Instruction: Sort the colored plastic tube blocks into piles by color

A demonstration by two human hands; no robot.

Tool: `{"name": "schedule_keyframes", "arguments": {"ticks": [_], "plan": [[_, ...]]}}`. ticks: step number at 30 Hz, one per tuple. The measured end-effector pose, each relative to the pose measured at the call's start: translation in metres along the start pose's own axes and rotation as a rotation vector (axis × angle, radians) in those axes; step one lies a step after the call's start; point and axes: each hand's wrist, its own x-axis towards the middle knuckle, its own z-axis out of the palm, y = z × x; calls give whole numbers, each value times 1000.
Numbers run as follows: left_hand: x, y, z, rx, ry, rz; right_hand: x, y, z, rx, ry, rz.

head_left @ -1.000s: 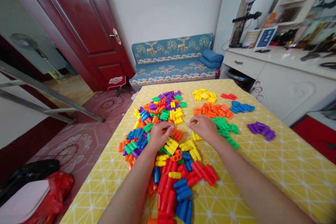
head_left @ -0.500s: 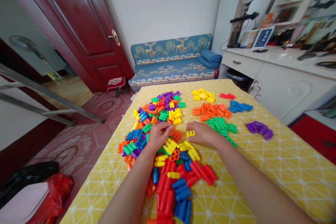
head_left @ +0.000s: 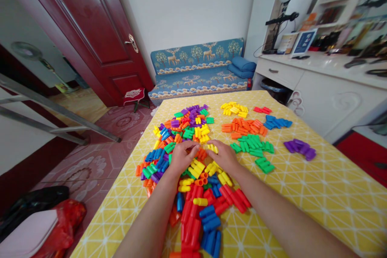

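My right hand (head_left: 224,156) has its fingers closed on a yellow bullet-shaped plastic building block (head_left: 212,148), close to my other hand. Above the mixed heap, my left hand (head_left: 183,157) is closed in a pinch; whatever is between its fingertips cannot be made out. Orange blocks (head_left: 201,154) lie just under the gap between the hands. Nearer to me are yellow blocks (head_left: 196,168), red blocks (head_left: 190,225) and blue blocks (head_left: 210,217). Part of the heap is hidden behind my left hand and forearm.
Sorted groups lie on the right of the yellow tablecloth (head_left: 302,201): yellow (head_left: 234,109), orange (head_left: 246,127), green (head_left: 254,144), blue (head_left: 276,122), red (head_left: 262,110) and purple blocks (head_left: 300,148). A blue sofa (head_left: 199,76) stands beyond the table, a white dresser (head_left: 329,96) to the right.
My right hand has moved left with the yellow block, up close to my left hand. Green blocks that its forearm covered now show. My left hand has stayed in place.
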Motion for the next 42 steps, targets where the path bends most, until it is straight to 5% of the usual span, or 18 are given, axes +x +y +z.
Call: {"name": "schedule_keyframes", "arguments": {"ticks": [35, 42], "plan": [[1, -2, 1, 1, -9, -2, 4, 9, 9, 215, 157, 27], [0, -3, 1, 14, -10, -1, 6, 12, 8, 191, 191, -141]]}}
